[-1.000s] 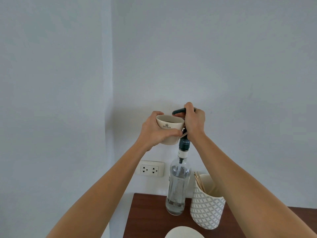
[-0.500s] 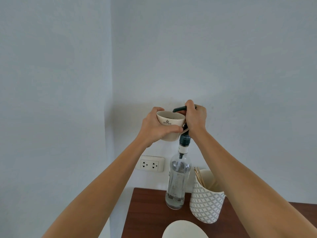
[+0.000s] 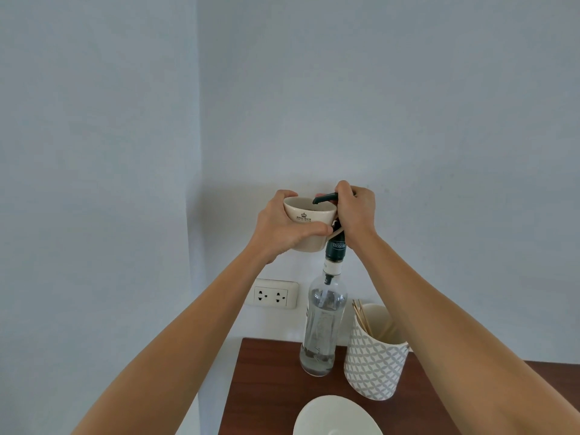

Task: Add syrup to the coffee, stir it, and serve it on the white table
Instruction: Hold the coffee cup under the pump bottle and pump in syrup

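Note:
My left hand (image 3: 284, 229) grips a cream coffee cup (image 3: 306, 211) with a dark crown logo, held up in the air against the wall. A tall clear syrup bottle (image 3: 323, 328) stands on the brown table, nearly empty, with a dark pump head (image 3: 326, 198) on top. My right hand (image 3: 356, 213) is closed over that pump head. The pump's spout reaches over the cup's rim. What is inside the cup is hidden from this angle.
A white patterned holder (image 3: 372, 365) with wooden stir sticks stands right of the bottle on the brown table (image 3: 266, 387). A white saucer (image 3: 337, 417) lies at the bottom edge. A double wall socket (image 3: 275, 294) sits left of the bottle, near the wall corner.
The pump head has risen a little under my right hand, and its spout now reaches further over the cup. The view has tilted down slightly, showing more of the table and saucer.

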Demonstrator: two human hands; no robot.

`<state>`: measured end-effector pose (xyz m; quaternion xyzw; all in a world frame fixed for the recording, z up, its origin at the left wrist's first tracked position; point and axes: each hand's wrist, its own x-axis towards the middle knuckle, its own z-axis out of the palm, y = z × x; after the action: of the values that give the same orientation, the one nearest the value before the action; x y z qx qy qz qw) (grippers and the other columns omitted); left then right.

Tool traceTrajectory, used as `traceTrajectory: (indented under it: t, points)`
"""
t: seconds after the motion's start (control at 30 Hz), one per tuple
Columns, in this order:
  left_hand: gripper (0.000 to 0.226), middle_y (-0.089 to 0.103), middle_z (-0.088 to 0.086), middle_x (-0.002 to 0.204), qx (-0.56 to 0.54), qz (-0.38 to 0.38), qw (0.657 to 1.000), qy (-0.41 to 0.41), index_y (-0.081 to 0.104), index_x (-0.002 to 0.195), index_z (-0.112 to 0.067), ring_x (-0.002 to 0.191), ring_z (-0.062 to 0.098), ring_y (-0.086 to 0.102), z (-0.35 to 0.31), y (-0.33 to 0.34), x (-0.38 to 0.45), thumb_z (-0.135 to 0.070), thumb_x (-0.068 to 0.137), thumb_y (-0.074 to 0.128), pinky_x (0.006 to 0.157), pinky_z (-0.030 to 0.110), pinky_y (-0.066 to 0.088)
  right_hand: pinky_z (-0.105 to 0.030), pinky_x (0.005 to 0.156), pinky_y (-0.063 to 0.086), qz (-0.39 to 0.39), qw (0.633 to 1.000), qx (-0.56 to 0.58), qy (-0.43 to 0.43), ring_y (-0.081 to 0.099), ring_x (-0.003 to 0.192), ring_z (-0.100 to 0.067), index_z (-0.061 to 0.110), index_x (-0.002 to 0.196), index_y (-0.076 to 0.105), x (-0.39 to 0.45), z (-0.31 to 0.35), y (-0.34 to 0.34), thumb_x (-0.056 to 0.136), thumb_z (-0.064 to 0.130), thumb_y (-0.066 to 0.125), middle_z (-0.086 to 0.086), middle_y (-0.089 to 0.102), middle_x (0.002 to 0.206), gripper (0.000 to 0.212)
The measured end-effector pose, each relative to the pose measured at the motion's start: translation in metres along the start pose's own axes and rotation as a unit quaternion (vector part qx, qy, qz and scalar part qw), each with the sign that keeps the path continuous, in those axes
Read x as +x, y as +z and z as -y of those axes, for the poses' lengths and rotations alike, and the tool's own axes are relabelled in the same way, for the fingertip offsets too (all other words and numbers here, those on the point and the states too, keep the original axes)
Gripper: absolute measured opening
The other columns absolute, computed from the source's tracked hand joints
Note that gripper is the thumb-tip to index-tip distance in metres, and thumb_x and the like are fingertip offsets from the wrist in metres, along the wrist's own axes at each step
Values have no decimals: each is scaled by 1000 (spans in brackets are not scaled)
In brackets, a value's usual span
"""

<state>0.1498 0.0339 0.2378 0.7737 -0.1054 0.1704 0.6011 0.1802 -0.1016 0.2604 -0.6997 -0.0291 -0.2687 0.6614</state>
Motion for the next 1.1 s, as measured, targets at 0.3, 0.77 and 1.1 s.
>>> traceTrajectory:
  t: [0.3, 0.77, 1.1]
  points:
    - [86, 63, -14, 101, -1, 3, 1000, 0, 51, 118, -31, 89, 1, 62, 4, 1, 1, -41, 42, 91, 60, 20, 48, -37, 58, 44, 7, 1000, -22, -7, 60, 61, -32, 3, 49, 46, 0, -3, 0, 79, 17, 45, -31, 75, 81, 33]
    - [95, 62, -13, 100, 4, -14, 1000, 2, 51, 116, -31, 88, 3, 62, -14, 0, -13, -53, 30, 83, 60, 21, 48, -35, 76, 53, 0, 999, -37, 33, 68, 73, -18, 12, 65, 66, -12, 26, -14, 88, 63, 56, -6, 78, 77, 57]
    - [90, 65, -10, 103, 3, -14, 1000, 17, 53, 113, -34, 94, 10, 66, -10, -6, -59, -50, 33, 89, 68, 26, 54, -24, 58, 40, 66, 990, -123, -27, 51, 52, 0, 21, 64, 63, -82, 2, -64, 98, 48, 53, 15, 58, 52, 45]
